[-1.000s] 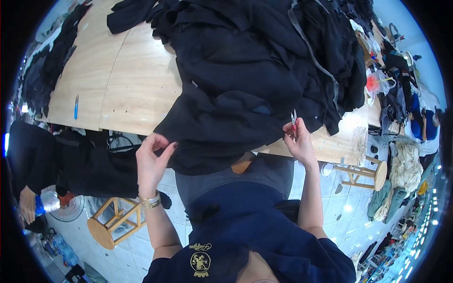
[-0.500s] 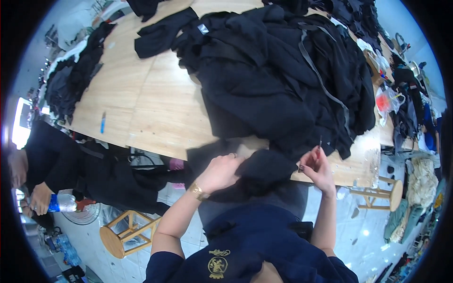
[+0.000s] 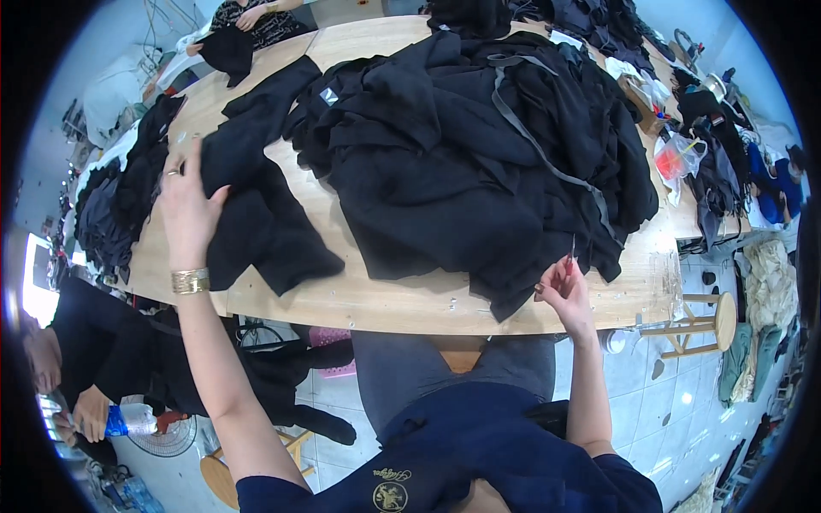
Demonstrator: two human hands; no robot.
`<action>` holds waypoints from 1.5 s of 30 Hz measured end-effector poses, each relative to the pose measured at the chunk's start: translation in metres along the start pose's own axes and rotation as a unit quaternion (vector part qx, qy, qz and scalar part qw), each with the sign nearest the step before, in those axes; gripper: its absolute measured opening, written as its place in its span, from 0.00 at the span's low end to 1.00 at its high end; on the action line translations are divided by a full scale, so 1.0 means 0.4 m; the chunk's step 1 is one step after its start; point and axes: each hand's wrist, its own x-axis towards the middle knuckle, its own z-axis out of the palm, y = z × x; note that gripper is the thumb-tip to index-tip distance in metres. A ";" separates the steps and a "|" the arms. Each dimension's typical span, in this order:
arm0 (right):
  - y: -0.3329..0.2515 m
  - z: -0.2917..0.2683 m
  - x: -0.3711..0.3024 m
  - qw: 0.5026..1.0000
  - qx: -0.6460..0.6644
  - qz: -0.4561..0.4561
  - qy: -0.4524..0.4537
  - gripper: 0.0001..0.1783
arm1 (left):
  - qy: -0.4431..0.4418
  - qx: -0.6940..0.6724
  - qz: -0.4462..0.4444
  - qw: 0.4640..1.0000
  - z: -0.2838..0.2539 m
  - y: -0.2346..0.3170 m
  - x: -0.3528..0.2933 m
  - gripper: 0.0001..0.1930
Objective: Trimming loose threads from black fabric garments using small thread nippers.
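Observation:
My left hand (image 3: 190, 218) reaches out over the left part of the table, fingers stretched and thumb apart. Beside and partly under it a black garment (image 3: 265, 227) lies spread on the wood; it is slightly blurred. Near the table's front edge, my right hand (image 3: 569, 299) is closed around a small tool with a thin pointed blade (image 3: 574, 247); the rest of the tool is hidden by the fingers. Just beyond that hand is the edge of a large heap of black garments (image 3: 445, 171), with a grey strap (image 3: 530, 137) lying across it.
Darker clothes are piled at the table's left edge (image 3: 128, 188). Across the table another person (image 3: 256, 21) handles black cloth. At the left, a person's hand (image 3: 90, 410) is by a water bottle (image 3: 132, 420). A wooden stool (image 3: 723, 323) stands at the right; a plastic bag (image 3: 680, 156) lies far right.
My left hand has moved from near my lap to the far left, and a black garment now lies spread there. My right hand stays near the front edge with the pointed tool.

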 end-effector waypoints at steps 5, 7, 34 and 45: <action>0.027 0.019 -0.005 1.000 0.000 -0.001 -0.008 0.20 | -0.096 -0.240 0.066 0.964 0.119 0.220 -0.028 0.15; 0.033 0.038 -0.008 1.000 0.003 0.013 -0.011 0.20 | -0.206 -0.319 -0.021 0.925 0.142 0.351 -0.025 0.12; -0.030 0.129 -0.017 0.996 0.069 -0.021 -0.057 0.21 | 0.442 -0.744 -0.093 0.493 -0.244 0.399 -0.123 0.11; -0.010 0.225 -0.032 0.980 -0.121 -0.097 -0.127 0.25 | -0.137 -0.878 -0.439 0.133 -0.047 0.542 -0.530 0.09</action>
